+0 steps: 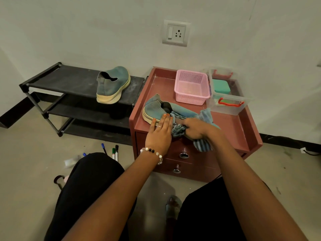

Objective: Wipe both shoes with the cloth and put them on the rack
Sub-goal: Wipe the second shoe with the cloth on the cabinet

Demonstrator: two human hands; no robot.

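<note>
On top of the low reddish bench, near its front edge, the right hand has its fingers curled round a bunched, blue striped cloth and presses it against the toe half of a teal knit shoe. Just left of it, the left hand lies flat with straight fingers, their tips touching the shoe's cream sole at the side; a ring and a beaded bracelet show on it. Both forearms reach forward over black-clad knees. That shoe lies across the bench's left front part, heel toward the left rim. Behind it stand a pink mesh basket and a clear plastic box, with bare bench surface to the right. Well apart on the left, the second teal shoe stands on the top fabric shelf of the black rack, with open shelf room to its left
</note>
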